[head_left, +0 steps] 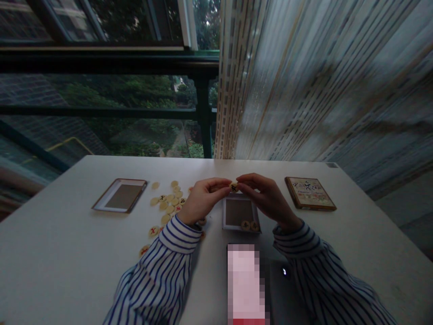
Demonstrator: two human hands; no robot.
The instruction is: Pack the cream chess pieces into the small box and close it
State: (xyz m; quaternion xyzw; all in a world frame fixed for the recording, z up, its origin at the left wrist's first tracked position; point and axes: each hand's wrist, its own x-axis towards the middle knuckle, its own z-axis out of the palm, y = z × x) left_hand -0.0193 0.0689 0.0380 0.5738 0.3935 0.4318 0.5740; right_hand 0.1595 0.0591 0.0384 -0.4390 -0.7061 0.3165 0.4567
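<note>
Both hands meet over the middle of the white table [67,243]. My left hand [203,198] and my right hand [267,196] pinch one small round wooden piece [233,186] with a dark mark between their fingertips. They hold it just above an open box tray [239,212], which has two round pieces [249,225] lying at its near edge. A loose pile of similar round pieces [167,203], some marked in black and some in red, lies to the left of my left hand.
A second shallow tray or box half [120,195] lies at the far left. A printed box lid [310,193] lies at the right. A phone [245,284] lies near me. Behind the table stand a window and a curtain [321,76].
</note>
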